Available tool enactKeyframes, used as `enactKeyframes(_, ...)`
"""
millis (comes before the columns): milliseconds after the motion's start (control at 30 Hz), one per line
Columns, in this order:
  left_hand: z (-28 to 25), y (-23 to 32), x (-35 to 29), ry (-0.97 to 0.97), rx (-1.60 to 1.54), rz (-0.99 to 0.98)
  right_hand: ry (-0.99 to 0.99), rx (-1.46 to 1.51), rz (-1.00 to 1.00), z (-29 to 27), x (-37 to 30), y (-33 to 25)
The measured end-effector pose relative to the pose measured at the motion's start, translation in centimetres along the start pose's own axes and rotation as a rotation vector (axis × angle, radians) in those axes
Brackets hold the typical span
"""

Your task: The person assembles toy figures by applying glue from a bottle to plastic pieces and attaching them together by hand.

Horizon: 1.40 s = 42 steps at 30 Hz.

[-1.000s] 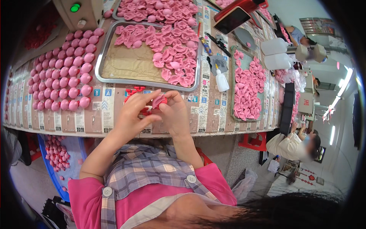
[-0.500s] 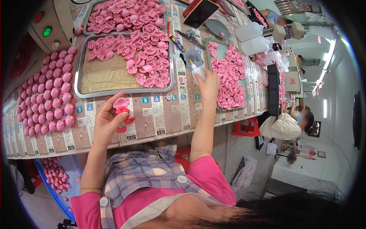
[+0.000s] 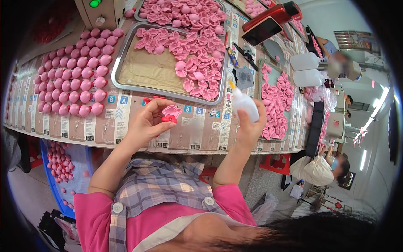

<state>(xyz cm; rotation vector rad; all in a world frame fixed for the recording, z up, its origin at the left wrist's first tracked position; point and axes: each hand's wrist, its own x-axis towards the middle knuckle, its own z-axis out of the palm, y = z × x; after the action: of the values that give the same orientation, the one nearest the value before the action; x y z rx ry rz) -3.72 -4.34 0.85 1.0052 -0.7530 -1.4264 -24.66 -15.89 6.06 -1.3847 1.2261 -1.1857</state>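
Between the thumb and fingers of my left hand (image 3: 142, 128) is a small figure part, a pink hollow shell (image 3: 171, 111) on top of a red piece (image 3: 169, 119). My right hand (image 3: 251, 129) is wrapped round a white squeeze bottle (image 3: 247, 106), lifted off the table with its yellow nozzle (image 3: 231, 85) pointing up and to the left. Nozzle and shell are apart. Beyond my hands lies a metal tray (image 3: 166, 93) with many pink shells (image 3: 201, 54) heaped along its back and right side. A few red bits show behind my left fingers.
Rows of round pink pieces with red parts (image 3: 75, 82) cover the table's left. A second tray of pink shells (image 3: 275, 111) lies at the right. A dark phone (image 3: 262, 31), white jugs (image 3: 305, 61) and a blue bin (image 3: 54, 178) are around. A co-worker sits far right.
My right hand has lifted the squeeze bottle off the table and brought it nearer, toward my left hand. My left hand keeps hold of the figure part. The whole view has shifted.
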Motion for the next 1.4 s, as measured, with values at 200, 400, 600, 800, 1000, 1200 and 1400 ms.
enactKeyframes(200, 0.1, 0.1, -0.2, -0.021, 0.086, 0.011, -0.070, 0.178, -0.357, 3.6, -2.9, -2.2)
enactKeyframes(400, 0.0, 0.2, -0.4, -0.031, 0.080, 0.012, -0.096, 0.181, -0.555, 5.8, -3.6, -0.9)
enactKeyframes(600, -0.1, 0.2, -0.5, -0.042, 0.031, 0.014, -0.150, 0.151, -0.686, 6.2, -4.1, -0.6)
enactKeyframes(800, -0.1, 0.2, -0.5, -0.051, 0.012, 0.012, -0.143, 0.065, -0.714, 7.0, -4.4, -0.2)
enactKeyframes(1000, -0.2, 0.1, -0.5, -0.051, 0.021, 0.015, -0.169, 0.036, -0.713, 7.1, -4.5, -0.1)
enactKeyframes(1200, -0.1, 0.6, -0.6, -0.046, 0.026, -0.023, -0.196, 0.034, -0.692, 7.2, -4.4, 0.1)
enactKeyframes(1400, -0.1, 0.7, -0.6, -0.044, 0.031, -0.022, -0.214, -0.036, -0.719, 6.6, -4.6, 0.3)
